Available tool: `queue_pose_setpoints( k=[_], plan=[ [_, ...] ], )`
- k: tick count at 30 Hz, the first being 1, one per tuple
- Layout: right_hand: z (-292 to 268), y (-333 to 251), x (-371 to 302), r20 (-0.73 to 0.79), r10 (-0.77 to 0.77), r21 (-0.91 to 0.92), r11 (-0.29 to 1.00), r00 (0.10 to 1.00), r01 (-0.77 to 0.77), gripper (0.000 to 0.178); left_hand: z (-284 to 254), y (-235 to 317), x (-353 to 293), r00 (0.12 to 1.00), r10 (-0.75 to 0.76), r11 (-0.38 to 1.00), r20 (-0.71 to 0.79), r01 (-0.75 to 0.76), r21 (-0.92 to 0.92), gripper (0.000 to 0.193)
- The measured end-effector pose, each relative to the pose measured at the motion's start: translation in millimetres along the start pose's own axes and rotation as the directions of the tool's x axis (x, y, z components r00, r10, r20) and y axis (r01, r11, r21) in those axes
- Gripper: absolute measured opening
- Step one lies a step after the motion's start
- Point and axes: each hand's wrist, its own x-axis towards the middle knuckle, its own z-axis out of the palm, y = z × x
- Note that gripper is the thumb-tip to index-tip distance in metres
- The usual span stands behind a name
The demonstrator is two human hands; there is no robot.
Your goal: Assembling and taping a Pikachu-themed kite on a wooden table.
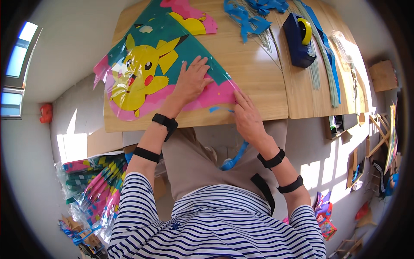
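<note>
A thin plastic kite sheet (pixel 177 64), green and pink with a yellow cartoon creature, lies on the wooden table in front of me. My left hand (pixel 192 81) rests on its pink and green part, fingers spread and palm down. At the sheet's right corner is my right hand (pixel 248 113), its fingers stretched out along the edge and its thumb not clearly visible. Small blue scraps (pixel 214 109) lie beside the lower edge, one of them next to the right fingers. Beyond the sheet, another pink and yellow piece (pixel 194 23) is partly overlapped.
A dark blue tape dispenser (pixel 299 41) with yellow tape stands on the right table (pixel 297 101). Near it lie thin pale rods (pixel 324 56) and blue strips (pixel 246 19). At lower left hangs a bundle of plastic-wrapped kite sheets (pixel 97 183). A blue strip (pixel 235 159) dangles by my lap.
</note>
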Motion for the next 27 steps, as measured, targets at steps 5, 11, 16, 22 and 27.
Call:
queue_pose_setpoints(
  k=[5, 11, 16, 22, 27],
  plan=[
    [0.1, 0.7, -1.5, 0.018, 0.012, 0.003, 1.0, 1.0, -0.012, 0.012, 3.3, 6.3, 8.6, 1.0, -0.02, 0.997, -0.005, 0.02, 0.075, 0.053],
    [4.5, 2.1, -2.4, 0.03, 0.029, -0.008, 1.0, 0.999, -0.029, 0.009, -13.9, 13.8, 32.1, 0.999, -0.004, 0.987, 0.042, -0.003, 0.16, 0.056],
    [6.1, -0.6, -2.1, 0.012, 0.04, 0.012, 0.999, 0.999, -0.04, 0.009, -1.6, 10.8, 36.2, 0.997, 0.021, 0.992, -0.081, -0.01, 0.127, 0.054],
    [-16.3, -1.1, 2.4, -0.064, 0.188, 0.333, 0.93, 0.98, -0.157, 0.01, -7.6, 19.9, 44.0, 0.998, -0.053, 0.988, -0.015, 0.055, 0.146, 0.046],
    [-49.7, 13.6, -17.2, 0.49, 0.603, 0.786, 0.007, 0.629, -0.619, 0.022, -22.3, 36.5, 4.7, 0.959, -0.134, 0.989, -0.248, 0.116, -0.087, 0.033]
  ],
)
